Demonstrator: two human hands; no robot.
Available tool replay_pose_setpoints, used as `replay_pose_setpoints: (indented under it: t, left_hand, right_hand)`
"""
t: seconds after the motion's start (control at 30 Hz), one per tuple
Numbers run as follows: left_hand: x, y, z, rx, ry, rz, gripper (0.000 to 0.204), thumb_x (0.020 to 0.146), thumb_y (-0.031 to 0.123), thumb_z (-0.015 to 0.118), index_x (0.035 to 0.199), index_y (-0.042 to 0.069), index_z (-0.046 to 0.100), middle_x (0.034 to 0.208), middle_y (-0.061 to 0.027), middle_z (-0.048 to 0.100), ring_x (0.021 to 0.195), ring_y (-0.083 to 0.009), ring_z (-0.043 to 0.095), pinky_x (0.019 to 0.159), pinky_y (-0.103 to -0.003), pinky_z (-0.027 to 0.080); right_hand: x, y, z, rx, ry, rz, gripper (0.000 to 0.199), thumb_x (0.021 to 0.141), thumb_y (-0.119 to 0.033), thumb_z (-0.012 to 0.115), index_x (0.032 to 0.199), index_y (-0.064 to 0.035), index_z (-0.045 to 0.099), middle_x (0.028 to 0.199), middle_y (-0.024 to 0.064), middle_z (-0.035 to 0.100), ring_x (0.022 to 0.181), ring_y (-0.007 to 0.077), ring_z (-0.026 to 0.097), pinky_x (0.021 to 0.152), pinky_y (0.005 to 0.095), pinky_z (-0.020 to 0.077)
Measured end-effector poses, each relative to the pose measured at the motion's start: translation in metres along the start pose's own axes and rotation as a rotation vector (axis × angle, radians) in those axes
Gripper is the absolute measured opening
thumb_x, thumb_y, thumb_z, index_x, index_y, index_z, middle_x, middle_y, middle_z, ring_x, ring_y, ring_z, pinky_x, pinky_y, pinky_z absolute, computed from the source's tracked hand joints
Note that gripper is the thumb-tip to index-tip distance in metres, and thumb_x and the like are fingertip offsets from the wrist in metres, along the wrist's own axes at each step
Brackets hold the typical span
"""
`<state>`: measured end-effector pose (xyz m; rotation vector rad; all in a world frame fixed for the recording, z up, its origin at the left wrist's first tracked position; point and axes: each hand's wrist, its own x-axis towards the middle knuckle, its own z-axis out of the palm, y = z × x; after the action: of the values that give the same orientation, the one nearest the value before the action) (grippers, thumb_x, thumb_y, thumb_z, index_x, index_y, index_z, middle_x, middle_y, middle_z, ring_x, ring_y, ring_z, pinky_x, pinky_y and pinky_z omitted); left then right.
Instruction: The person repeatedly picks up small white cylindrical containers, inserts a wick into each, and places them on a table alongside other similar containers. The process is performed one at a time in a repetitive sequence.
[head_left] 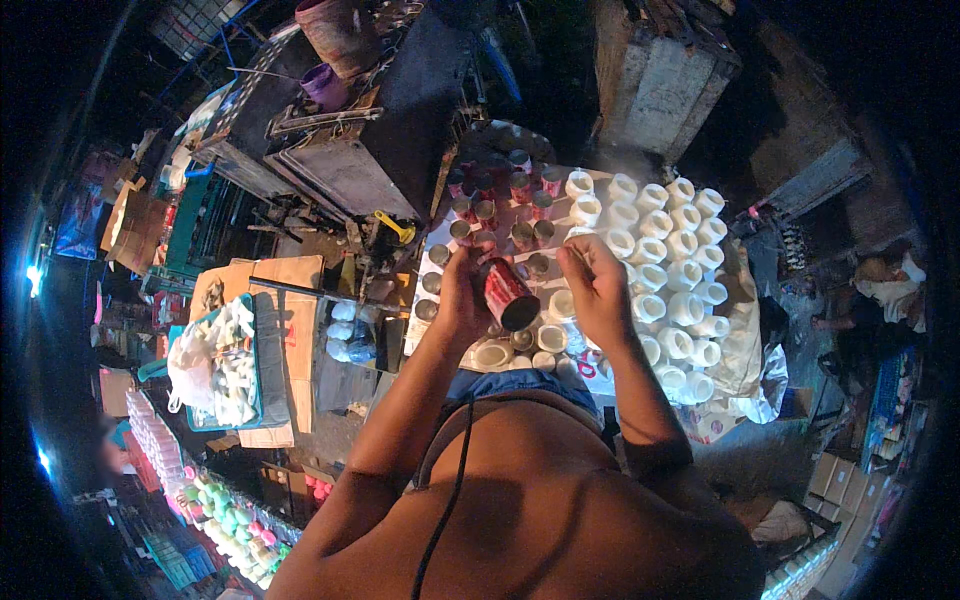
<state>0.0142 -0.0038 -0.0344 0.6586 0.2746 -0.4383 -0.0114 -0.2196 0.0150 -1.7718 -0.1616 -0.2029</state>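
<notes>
My left hand (464,298) is closed around a red metal can (510,296), tilted so that its dark round end points toward me. To its right, my right hand (600,288) is raised with the thumb and fingers pinched together; what is in the pinch, if anything, is too small to tell. Both hands are above a worktable. Several more red cans (520,187) stand on its far left part. Rows of white cup-like cylinders (686,272) cover the right part, and a few wide white ones (493,354) sit close to my waist.
Red-handled scissors (587,366) lie at the table's near edge. Left of the table, a teal tray (257,385) of white pieces rests on cardboard (300,350). A yellow tool (394,227) and a large metal box (345,165) are at the far left. Another tall box (655,95) stands behind the table.
</notes>
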Motion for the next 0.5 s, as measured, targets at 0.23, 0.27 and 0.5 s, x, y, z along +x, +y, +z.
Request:
replay_pose_setpoints:
  t: [0.23,0.27,0.5]
  left_hand:
    - [-0.006,0.006,0.022,-0.007,-0.187,-0.104,0.050,0.096,0.030,0.070,0.138,0.007,0.057,0.127,-0.0160,0.069,0.115,-0.0311,0.069,0.096,-0.048,0.059]
    - [-0.008,0.006,0.025,0.078,-0.146,-0.130,0.050,0.097,0.031,0.071,0.138,0.007,0.057,0.128,-0.0157,0.068,0.115,-0.0300,0.069,0.096,-0.047,0.059]
    - [-0.027,0.007,0.045,0.473,-0.184,0.078,0.077,0.096,0.030,0.080,0.158,0.006,0.041,0.141,-0.0115,0.063,0.124,-0.0220,0.063,0.108,-0.040,0.051]
  right_hand:
    - [-0.009,0.003,0.022,-0.046,-0.098,-0.089,0.022,0.107,-0.021,0.063,0.112,-0.0032,0.052,0.084,0.0185,0.066,0.076,0.0361,0.071,0.066,0.0414,0.0517]
    - [-0.010,0.004,0.022,-0.069,-0.101,-0.075,0.022,0.107,-0.022,0.064,0.112,-0.0033,0.052,0.084,0.0183,0.067,0.075,0.0366,0.071,0.065,0.0420,0.0521]
    - [-0.018,-0.009,0.015,-0.236,0.030,-0.215,0.022,0.099,-0.018,0.073,0.110,-0.0042,0.059,0.083,0.0181,0.072,0.076,0.0366,0.075,0.064,0.0436,0.0572]
